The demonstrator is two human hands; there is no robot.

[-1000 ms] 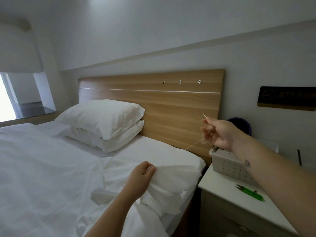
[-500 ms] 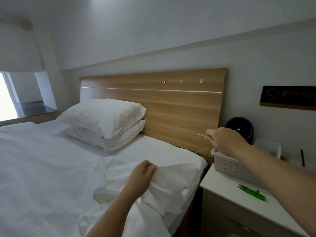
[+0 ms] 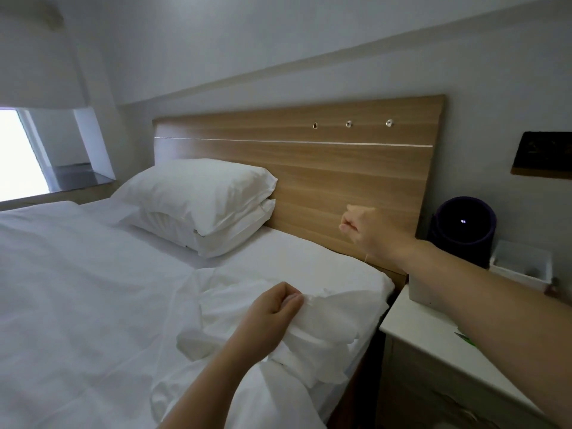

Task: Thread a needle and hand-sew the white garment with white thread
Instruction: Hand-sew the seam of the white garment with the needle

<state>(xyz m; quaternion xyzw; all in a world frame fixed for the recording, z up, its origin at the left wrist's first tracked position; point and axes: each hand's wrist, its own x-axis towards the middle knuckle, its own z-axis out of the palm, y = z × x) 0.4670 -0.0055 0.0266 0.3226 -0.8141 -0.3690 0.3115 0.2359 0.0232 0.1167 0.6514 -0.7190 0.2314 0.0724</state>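
While left hand (image 3: 272, 314) grips garment (image 3: 334, 308), right hand (image 3: 362, 227) blurred, pinching faint thread (image 3: 366, 259)

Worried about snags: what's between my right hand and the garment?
Head view: only white bed sheet lies between the right hand and the white garment that the left hand grips. A faint bit of thread hangs below the right hand.

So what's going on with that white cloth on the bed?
Someone is hand-sewing. The left hand grips a bunched-up white garment lying on the bed. The right hand is raised in front of the wooden headboard with its fingers pinched together, and a thin white thread hangs just below it. The needle is too small to make out here.
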